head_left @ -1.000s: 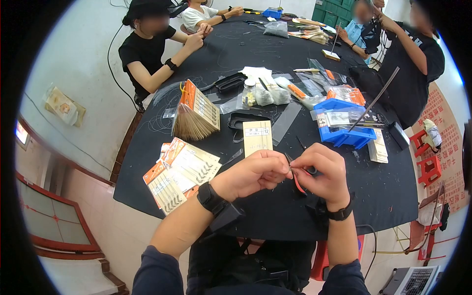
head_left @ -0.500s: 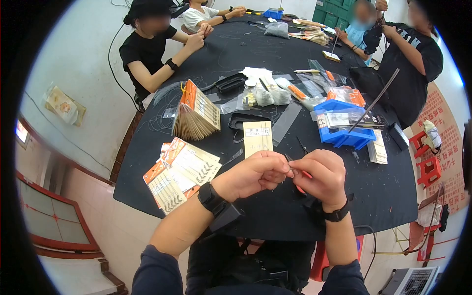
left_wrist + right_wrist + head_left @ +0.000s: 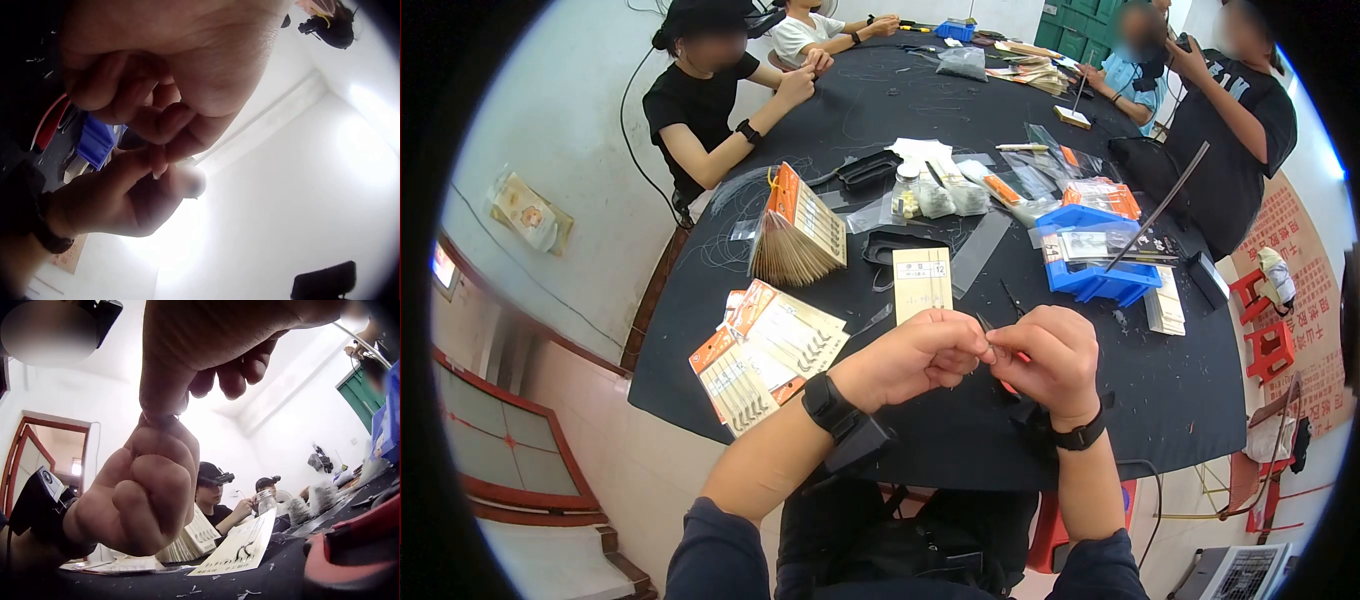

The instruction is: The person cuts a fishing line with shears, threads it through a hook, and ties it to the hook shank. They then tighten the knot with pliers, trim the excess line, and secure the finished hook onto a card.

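My left hand (image 3: 922, 350) and right hand (image 3: 1048, 358) meet fingertip to fingertip over the near side of the black table (image 3: 1160, 400). The left thumb and index finger pinch at the meeting point, the other fingers curled in. From the other side, the right thumb and index finger pinch at the same spot. Whatever tiny, thin thing they hold is mostly hidden, and I cannot tell its kind. Under the right hand lie red-handled pliers (image 3: 350, 556). Just beyond the hands is a cream card (image 3: 922, 285) marked 12, with dark hooks (image 3: 244, 551) on its lower part.
Left of the hands lie fanned hook cards (image 3: 785, 325) and a standing card bundle (image 3: 800, 225). A blue bin (image 3: 1100, 285) with a slanting metal rod (image 3: 1165, 200) stands to the right. Farther back are a glass jar (image 3: 906, 192) and plastic bags. Other people sit around the table.
Both hands stay joined at the fingertips; the right hand has shifted only slightly. At the far right, a person's raised arms have changed position.
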Available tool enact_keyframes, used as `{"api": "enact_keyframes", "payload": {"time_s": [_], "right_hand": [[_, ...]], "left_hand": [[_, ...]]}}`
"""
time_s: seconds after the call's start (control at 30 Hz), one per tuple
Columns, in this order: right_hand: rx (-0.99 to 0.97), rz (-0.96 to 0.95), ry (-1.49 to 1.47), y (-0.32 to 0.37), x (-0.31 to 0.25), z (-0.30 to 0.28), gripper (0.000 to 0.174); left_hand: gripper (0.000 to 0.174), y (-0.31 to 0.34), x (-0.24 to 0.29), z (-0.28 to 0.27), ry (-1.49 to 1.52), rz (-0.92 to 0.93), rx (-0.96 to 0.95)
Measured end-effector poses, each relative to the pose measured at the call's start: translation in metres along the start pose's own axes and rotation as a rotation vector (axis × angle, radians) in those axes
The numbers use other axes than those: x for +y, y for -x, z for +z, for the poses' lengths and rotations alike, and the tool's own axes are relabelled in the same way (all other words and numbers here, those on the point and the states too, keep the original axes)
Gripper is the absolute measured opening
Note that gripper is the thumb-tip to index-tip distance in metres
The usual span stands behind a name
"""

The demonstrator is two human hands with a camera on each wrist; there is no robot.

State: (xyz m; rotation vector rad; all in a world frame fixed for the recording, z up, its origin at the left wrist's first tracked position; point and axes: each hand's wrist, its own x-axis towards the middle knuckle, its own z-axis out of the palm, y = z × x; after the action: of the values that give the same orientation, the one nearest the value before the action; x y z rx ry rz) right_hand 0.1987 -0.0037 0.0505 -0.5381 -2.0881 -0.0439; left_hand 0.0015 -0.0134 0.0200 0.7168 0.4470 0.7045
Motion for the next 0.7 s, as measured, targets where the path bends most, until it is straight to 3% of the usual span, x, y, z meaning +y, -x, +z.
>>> {"api": "enact_keyframes", "payload": {"time_s": [0.7], "right_hand": [[-0.096,0.106,-0.161,0.001,0.0044,0.0003,0.021]], "left_hand": [[0.01,0.0031,0.0073,0.0015,-0.056,0.003,0.016]]}}
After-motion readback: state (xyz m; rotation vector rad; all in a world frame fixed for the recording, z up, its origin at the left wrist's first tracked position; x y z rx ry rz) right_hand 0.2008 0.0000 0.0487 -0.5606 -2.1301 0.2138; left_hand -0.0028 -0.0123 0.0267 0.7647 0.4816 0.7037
